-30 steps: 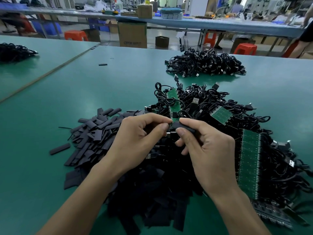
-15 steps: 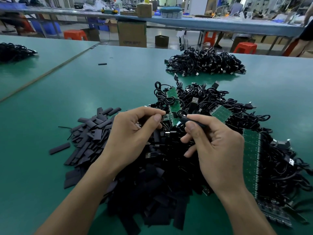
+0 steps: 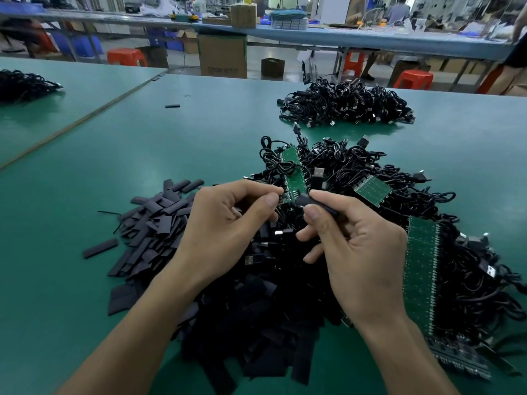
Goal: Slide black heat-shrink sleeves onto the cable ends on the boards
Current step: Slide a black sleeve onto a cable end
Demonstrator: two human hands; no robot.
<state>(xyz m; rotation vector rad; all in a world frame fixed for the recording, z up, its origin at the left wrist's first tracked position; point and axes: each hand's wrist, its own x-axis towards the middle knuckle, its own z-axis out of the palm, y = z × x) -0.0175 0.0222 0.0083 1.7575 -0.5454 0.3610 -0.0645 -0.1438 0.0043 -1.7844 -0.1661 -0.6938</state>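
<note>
Green table (image 3: 199, 132). Lining-up step: sleeve (image 3: 304, 200) pinched in right hand (image 3: 362, 252), board (image 3: 291, 178) pinched in left hand (image 3: 225, 226). Next: align opening, slide on.

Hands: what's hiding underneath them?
Flat black sleeves and tangled cables with green boards spread out beneath the left hand and right hand. Whatever lies straight below the palms is covered.

the green table (image 3: 199, 132) carries a heap of flat black sleeves (image 3: 154, 223) at the near left and, touching it, a tangle of black cables (image 3: 356, 163) with green boards (image 3: 422, 266) in it. farther back lie a second cable pile (image 3: 345, 102) and one stray sleeve (image 3: 172, 106).
</note>
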